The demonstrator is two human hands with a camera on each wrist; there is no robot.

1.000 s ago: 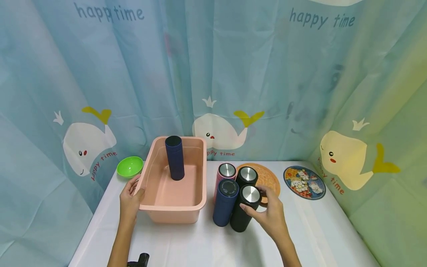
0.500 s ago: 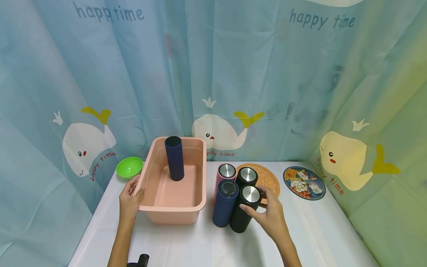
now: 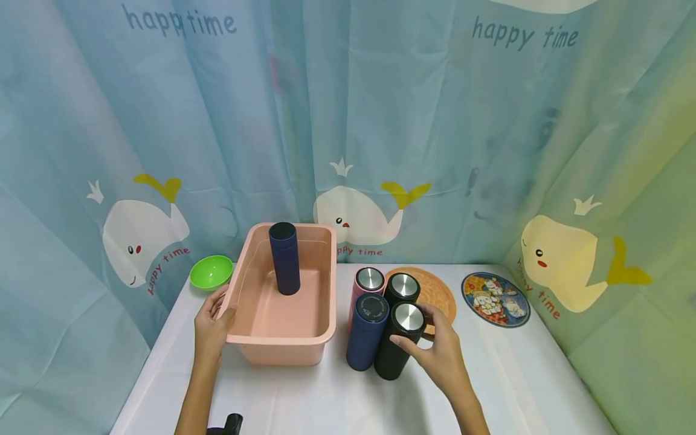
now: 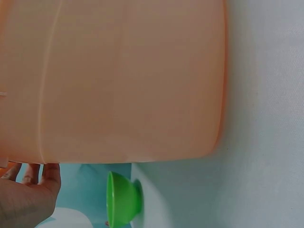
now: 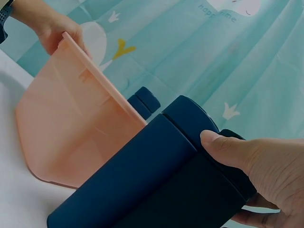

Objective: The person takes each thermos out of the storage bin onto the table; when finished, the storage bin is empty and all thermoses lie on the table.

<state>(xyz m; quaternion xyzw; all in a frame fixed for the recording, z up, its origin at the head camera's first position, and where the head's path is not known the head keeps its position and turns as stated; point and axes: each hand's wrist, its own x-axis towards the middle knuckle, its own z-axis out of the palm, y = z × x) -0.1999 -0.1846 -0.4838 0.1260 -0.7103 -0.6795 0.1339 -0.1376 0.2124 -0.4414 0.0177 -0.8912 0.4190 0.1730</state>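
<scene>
My left hand [image 3: 213,323] grips the left rim of a pink plastic tub [image 3: 277,349], thumb over the edge and fingers beneath it. Inside the tub a dark blue thermos [image 3: 285,260] stands upright. Thumb and fingers of my right hand [image 3: 441,353] hold the upper part of a black thermos [image 3: 391,356] with a silver lid top. That bottle is in a tight cluster with a second blue thermos [image 3: 363,338], another black thermos [image 3: 402,285] and a pink thermos [image 3: 365,283]. In the right wrist view the thumb lies near the lid seam.
Left of the tub sits a green bowl [image 3: 211,272]. Behind the bottles lies a round orange mat [image 3: 437,293], and farther right a round mat with cartoon prints [image 3: 496,298]. A whale-print curtain [image 3: 348,121] hangs along the white table's [image 3: 522,386] back edge.
</scene>
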